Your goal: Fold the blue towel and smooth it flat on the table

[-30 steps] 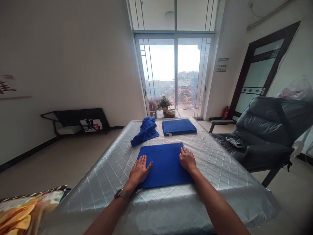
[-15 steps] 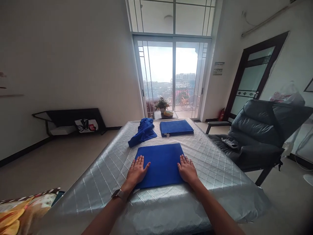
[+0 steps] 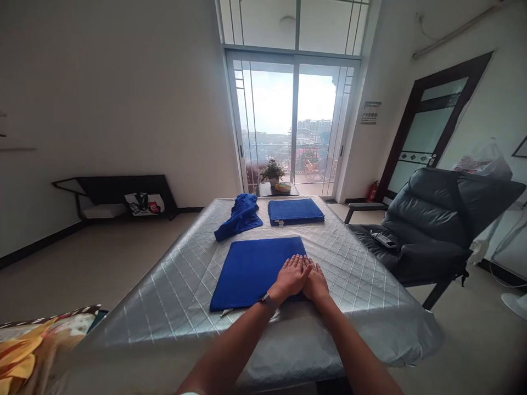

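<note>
A folded blue towel point(image 3: 251, 269) lies flat on the silver quilted table cover point(image 3: 177, 285) in front of me. My left hand point(image 3: 291, 276) lies flat on the towel's right part, fingers stretched out, a watch on the wrist. My right hand point(image 3: 316, 282) rests flat right beside it at the towel's right edge, touching the left hand. Farther back lie a crumpled blue towel point(image 3: 241, 216) and a neatly folded blue towel point(image 3: 294, 211).
A black reclining chair point(image 3: 428, 225) with a remote on its seat stands close to the table's right side. A glass sliding door point(image 3: 292, 126) and a potted plant point(image 3: 272, 174) are behind the table. A low black shelf point(image 3: 115, 197) stands at the left wall. Patterned fabric point(image 3: 37, 345) lies at bottom left.
My left hand has slid from the towel's left edge across to its right side, next to my right hand. The right hand stayed about where it was.
</note>
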A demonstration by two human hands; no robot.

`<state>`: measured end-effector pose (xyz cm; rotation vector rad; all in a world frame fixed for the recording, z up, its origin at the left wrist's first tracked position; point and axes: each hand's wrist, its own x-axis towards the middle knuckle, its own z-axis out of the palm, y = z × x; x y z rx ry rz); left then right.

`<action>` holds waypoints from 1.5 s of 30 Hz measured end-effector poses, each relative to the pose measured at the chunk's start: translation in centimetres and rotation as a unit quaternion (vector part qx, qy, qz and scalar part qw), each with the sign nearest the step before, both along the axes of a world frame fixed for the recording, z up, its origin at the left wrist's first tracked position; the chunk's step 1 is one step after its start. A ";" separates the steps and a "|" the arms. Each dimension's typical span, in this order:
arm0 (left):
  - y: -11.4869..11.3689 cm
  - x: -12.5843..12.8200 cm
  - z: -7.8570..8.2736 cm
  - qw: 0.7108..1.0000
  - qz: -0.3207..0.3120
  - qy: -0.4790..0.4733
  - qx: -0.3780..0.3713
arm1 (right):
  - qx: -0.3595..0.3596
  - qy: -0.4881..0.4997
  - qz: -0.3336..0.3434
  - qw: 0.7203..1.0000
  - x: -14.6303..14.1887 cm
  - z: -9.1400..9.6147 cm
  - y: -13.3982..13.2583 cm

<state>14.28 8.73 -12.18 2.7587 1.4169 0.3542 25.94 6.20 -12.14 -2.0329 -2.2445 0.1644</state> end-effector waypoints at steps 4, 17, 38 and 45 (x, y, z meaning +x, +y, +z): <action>0.3 -3.0 -0.6 0.998 0.045 -0.005 -0.043 | 0.005 0.018 -0.017 1.000 -0.2 0.1 0.1; -4.5 -20.2 -2.2 0.982 0.176 0.039 -0.046 | 0.013 0.039 -0.033 0.999 -0.4 0.2 0.3; -5.4 -17.1 -0.9 0.983 0.180 0.023 -0.024 | -0.026 -0.002 -0.023 0.999 0.6 -0.5 -3.1; -6.8 -4.5 -1.3 0.999 -0.005 -0.035 0.007 | -0.044 -0.023 -0.004 0.999 0.9 0.0 -3.3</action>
